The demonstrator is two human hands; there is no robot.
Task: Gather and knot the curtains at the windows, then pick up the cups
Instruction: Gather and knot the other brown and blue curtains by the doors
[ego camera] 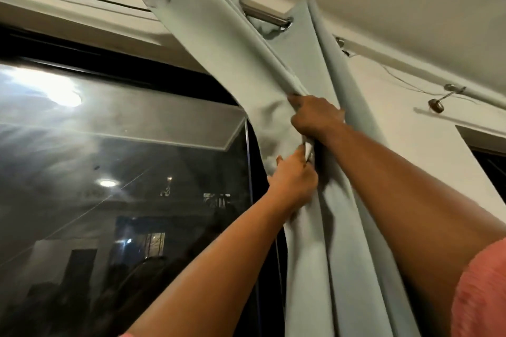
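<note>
Right hand point(315, 115) grips the bunched pale grey-green curtain point(208, 35), fingers curled round its folds; left hand point(294, 180) just below pinches the same fabric

The curtain point(306, 254) is running out past the bottom edge, its folds are hiding most fingers of the left hand point(291, 182) and the right hand point(315, 116), the rod point(262, 12) is passing behind cloth, and both forearms are leaving the picture below.
</note>
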